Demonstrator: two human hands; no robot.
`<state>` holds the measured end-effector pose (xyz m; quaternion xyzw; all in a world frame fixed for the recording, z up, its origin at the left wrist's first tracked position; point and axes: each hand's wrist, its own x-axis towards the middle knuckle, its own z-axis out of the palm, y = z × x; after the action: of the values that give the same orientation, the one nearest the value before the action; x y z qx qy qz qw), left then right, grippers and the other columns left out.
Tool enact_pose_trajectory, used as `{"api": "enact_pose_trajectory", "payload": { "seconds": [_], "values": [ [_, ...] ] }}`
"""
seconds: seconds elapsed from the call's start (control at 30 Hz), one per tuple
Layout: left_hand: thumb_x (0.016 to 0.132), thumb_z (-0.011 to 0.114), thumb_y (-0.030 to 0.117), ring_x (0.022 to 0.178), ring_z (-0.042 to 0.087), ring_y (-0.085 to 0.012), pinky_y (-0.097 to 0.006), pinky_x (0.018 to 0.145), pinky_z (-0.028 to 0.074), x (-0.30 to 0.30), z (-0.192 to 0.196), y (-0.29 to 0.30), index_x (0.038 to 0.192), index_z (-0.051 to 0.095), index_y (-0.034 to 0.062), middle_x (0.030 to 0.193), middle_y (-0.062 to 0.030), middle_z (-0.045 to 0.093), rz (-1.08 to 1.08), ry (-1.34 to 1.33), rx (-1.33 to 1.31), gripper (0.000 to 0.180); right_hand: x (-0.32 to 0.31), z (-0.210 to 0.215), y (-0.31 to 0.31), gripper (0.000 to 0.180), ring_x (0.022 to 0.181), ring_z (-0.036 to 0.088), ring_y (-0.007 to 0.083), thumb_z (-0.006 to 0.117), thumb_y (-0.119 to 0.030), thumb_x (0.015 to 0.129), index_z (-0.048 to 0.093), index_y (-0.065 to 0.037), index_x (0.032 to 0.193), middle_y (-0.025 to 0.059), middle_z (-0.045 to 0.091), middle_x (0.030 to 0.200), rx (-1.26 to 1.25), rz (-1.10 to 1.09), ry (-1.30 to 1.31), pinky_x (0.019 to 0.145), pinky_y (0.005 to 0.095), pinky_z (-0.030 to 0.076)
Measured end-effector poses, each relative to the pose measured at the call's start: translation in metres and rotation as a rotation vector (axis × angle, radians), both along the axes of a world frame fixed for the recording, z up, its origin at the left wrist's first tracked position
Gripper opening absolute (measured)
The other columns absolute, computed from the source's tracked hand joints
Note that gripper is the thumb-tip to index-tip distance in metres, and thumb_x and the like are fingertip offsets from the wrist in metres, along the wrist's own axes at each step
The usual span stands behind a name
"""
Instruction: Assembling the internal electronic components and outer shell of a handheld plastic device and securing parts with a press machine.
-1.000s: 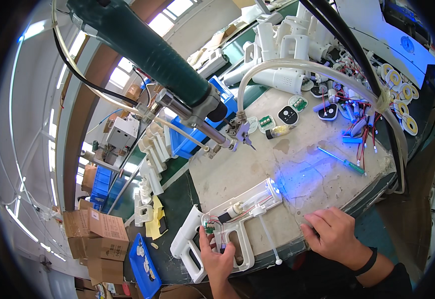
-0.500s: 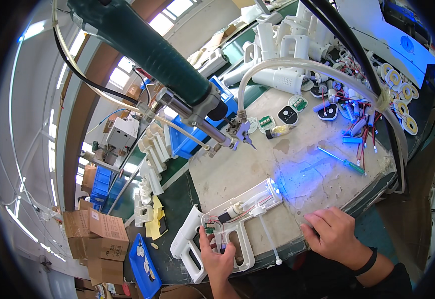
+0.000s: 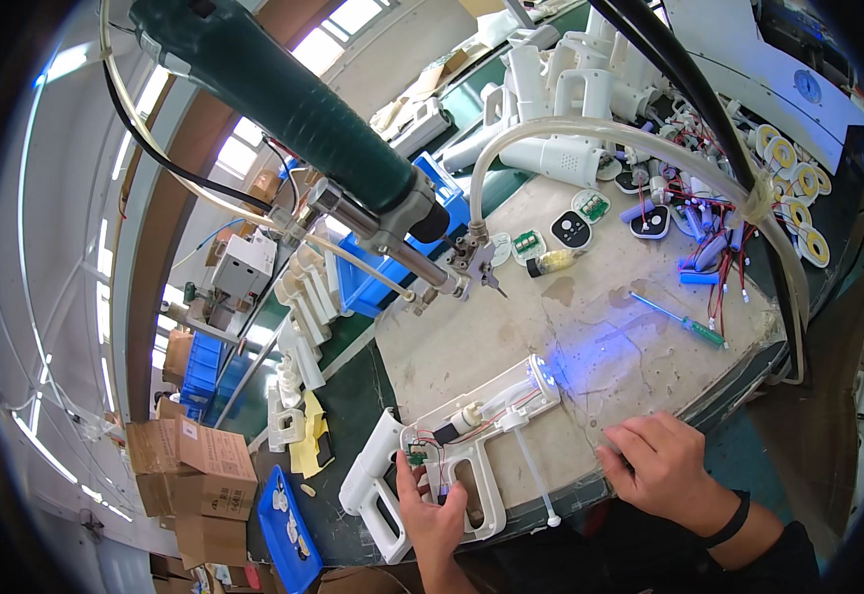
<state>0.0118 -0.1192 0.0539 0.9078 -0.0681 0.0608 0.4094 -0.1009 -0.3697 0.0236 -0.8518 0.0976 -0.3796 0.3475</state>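
An opened white gun-shaped plastic housing (image 3: 472, 436) lies on the worn work board (image 3: 571, 327), its inner wires, small green circuit board and tube exposed. A blue light glows at its front end (image 3: 543, 372). My left hand (image 3: 432, 505) rests on the housing's handle part, thumb and fingertips pressing near the small circuit board. My right hand (image 3: 662, 467) lies on the board's near edge, fingers curled, holding nothing that I can see. A thin white tube (image 3: 536, 475) sticks out of the housing between my hands.
A dark green suspended power screwdriver (image 3: 303, 109) hangs over the board. A second white housing half (image 3: 373, 485) lies to the left. A blue-green screwdriver (image 3: 684, 322), round parts, wired blue cells, white housings and blue bins sit further back. Cardboard boxes (image 3: 194, 475) stand at left.
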Motion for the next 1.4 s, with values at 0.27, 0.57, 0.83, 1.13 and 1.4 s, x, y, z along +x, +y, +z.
{"api": "enact_pose_trajectory", "payload": {
  "seconds": [0.27, 0.57, 0.83, 1.13, 1.4],
  "values": [
    [0.069, 0.069, 0.009, 0.100, 0.059, -0.0260, -0.035, 0.083, 0.051, 0.000, 0.001, 0.000, 0.147, 0.028, -0.0045, 0.121, -0.0210, 0.054, 0.000, 0.001, 0.014, 0.089, 0.001, 0.000, 0.000, 0.018, 0.066, 0.059, 0.0251, 0.073, -0.012, 0.074, 0.065, -0.005, 0.088, 0.0067, 0.063, 0.081, 0.026, -0.001, 0.004, 0.058, 0.0337, 0.049],
    [0.068, 0.069, 0.008, 0.102, 0.058, -0.0256, -0.035, 0.085, 0.049, 0.000, -0.002, -0.001, 0.146, 0.029, -0.0054, 0.123, -0.0198, 0.053, 0.005, -0.017, 0.009, 0.089, 0.000, -0.001, 0.000, 0.018, 0.067, 0.059, 0.0259, 0.073, -0.012, 0.074, 0.065, -0.005, 0.088, 0.0071, 0.063, 0.082, 0.049, -0.025, 0.017, 0.058, 0.0343, 0.049],
    [0.073, 0.071, 0.006, 0.113, 0.053, -0.0232, -0.034, 0.088, 0.046, 0.004, -0.003, 0.015, 0.144, 0.032, -0.0058, 0.133, -0.0162, 0.049, 0.033, 0.073, -0.090, 0.082, 0.000, 0.001, 0.000, 0.018, 0.067, 0.059, 0.0265, 0.073, -0.012, 0.074, 0.065, -0.005, 0.088, 0.0076, 0.063, 0.082, 0.058, -0.078, 0.026, 0.059, 0.0348, 0.049],
    [0.074, 0.071, 0.013, 0.125, 0.050, -0.0301, -0.041, 0.099, 0.042, 0.046, 0.086, 0.083, 0.140, 0.042, -0.0015, 0.137, -0.0176, 0.051, -0.038, -0.103, 0.345, 0.073, -0.001, 0.006, -0.001, 0.018, 0.068, 0.059, 0.0272, 0.073, -0.012, 0.074, 0.065, -0.005, 0.089, 0.0080, 0.063, 0.082, 0.078, 0.002, -0.010, 0.059, 0.0353, 0.049],
    [0.067, 0.079, 0.022, 0.126, 0.050, -0.0313, -0.035, 0.106, 0.040, 0.138, 0.037, 0.131, 0.133, 0.051, 0.0009, 0.139, -0.0192, 0.049, -0.411, 0.212, 0.580, 0.075, -0.002, 0.011, 0.002, 0.018, 0.068, 0.059, 0.0279, 0.073, -0.012, 0.074, 0.065, -0.005, 0.089, 0.0085, 0.063, 0.082, 0.071, 0.011, -0.040, 0.060, 0.0358, 0.050]
  ]
}}
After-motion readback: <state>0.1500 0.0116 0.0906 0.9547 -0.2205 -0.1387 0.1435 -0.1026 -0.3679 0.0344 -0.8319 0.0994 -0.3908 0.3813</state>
